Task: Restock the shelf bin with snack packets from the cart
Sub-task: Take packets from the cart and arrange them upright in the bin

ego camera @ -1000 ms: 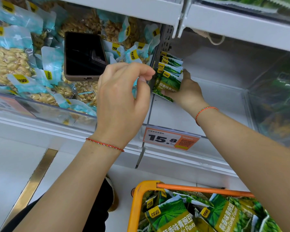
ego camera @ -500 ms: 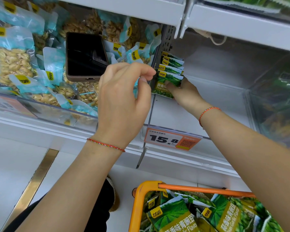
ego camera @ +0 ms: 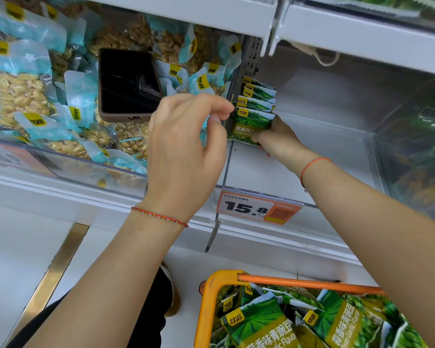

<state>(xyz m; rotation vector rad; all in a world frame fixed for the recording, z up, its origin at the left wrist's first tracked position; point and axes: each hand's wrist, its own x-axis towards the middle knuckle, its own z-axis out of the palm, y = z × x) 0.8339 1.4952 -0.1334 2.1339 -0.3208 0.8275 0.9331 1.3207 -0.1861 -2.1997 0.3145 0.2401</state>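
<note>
A stack of green pea snack packets (ego camera: 255,114) stands on edge in the clear shelf bin (ego camera: 337,146), against its left wall. My right hand (ego camera: 278,143) reaches into the bin and grips the lower part of the stack; its fingertips are hidden behind the packets. My left hand (ego camera: 186,149) hovers in front of the divider with fingers curled, fingertips at the stack's top-left corner; whether they pinch it is not visible. More green packets (ego camera: 274,320) fill the orange cart (ego camera: 211,292) at bottom right.
The left bin holds blue-labelled peanut packets (ego camera: 20,91) with a dark phone (ego camera: 128,84) lying on them. An orange price tag reading 15.8 (ego camera: 259,208) hangs on the bin front. A bin of green packets (ego camera: 417,151) sits at right. A shelf (ego camera: 211,11) overhangs.
My right hand has pushed the green packets closer together and more upright against the bin's left wall. My left hand has barely moved.
</note>
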